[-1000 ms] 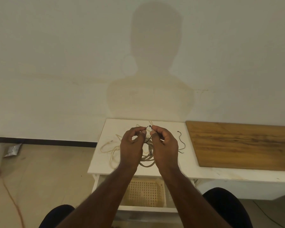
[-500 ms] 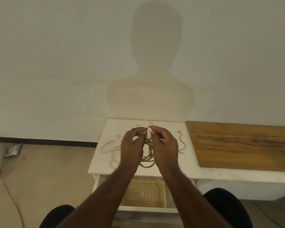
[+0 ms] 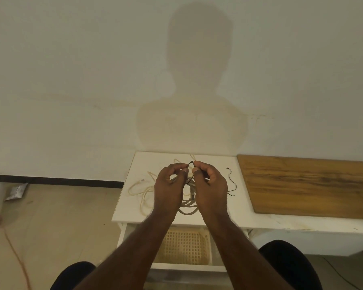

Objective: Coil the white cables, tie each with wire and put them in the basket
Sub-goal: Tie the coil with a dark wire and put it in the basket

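Both hands met at the centre of the head view: the left hand (image 3: 169,187) and right hand (image 3: 210,185) each pinched an end of the black wire (image 3: 190,163) above the coiled white cable (image 3: 188,207). Tying seemed underway; next, twisting it tight, then lowering the bundle into the basket (image 3: 183,246) below.

Both hands raised together; left (image 3: 169,186) and right (image 3: 210,185) fingers pinched.

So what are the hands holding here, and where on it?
Both the left hand and right hand pinch a thin black wire near its ends, above a coiled white cable.
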